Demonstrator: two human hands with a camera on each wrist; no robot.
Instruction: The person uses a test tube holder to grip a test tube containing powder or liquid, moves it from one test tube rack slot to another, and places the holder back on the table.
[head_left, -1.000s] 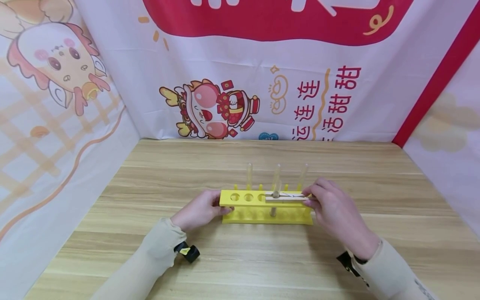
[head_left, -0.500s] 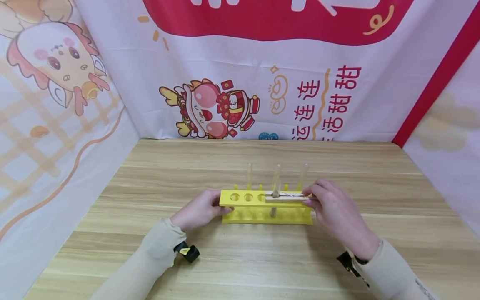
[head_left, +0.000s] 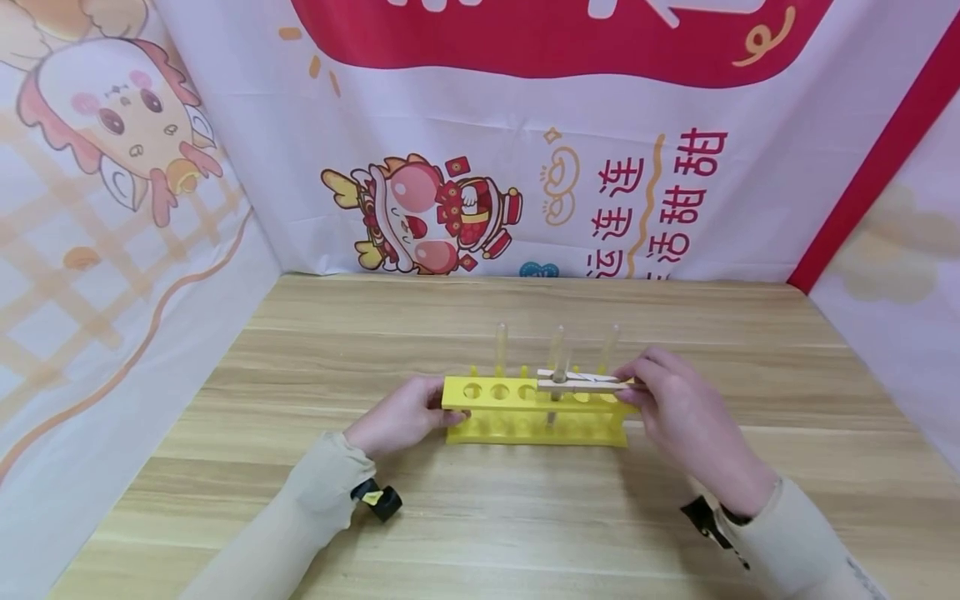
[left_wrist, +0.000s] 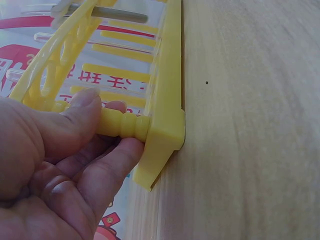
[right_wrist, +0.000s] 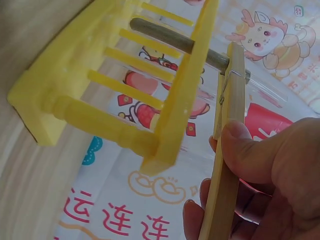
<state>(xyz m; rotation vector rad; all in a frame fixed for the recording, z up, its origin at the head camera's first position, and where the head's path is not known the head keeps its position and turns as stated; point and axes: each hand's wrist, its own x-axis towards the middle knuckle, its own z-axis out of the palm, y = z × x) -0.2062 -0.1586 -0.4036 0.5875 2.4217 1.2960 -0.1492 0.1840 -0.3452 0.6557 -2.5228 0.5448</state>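
Note:
A yellow test tube rack (head_left: 487,406) stands on the wooden table. My left hand (head_left: 401,417) grips its left end post (left_wrist: 110,122), thumb on one side and fingers on the other. My right hand (head_left: 678,421) holds a wooden test tube clamp (right_wrist: 234,100) between thumb and fingers, just above the rack's right half. The clamp's far end is around a glass test tube (right_wrist: 167,36) with greyish contents in its lower part. This tube passes through a hole in the rack's upper plate, its rounded bottom above the base.
Three clear tubes, the left one (head_left: 502,343) among them, stand upside down along the rack's back row of pegs. A printed cloth (head_left: 450,108) hangs behind the table (head_left: 480,517), with more cloth at both sides.
The clamp and the tube in it have risen a little above the rack's upper plate with my right hand. My left hand keeps its grip on the rack.

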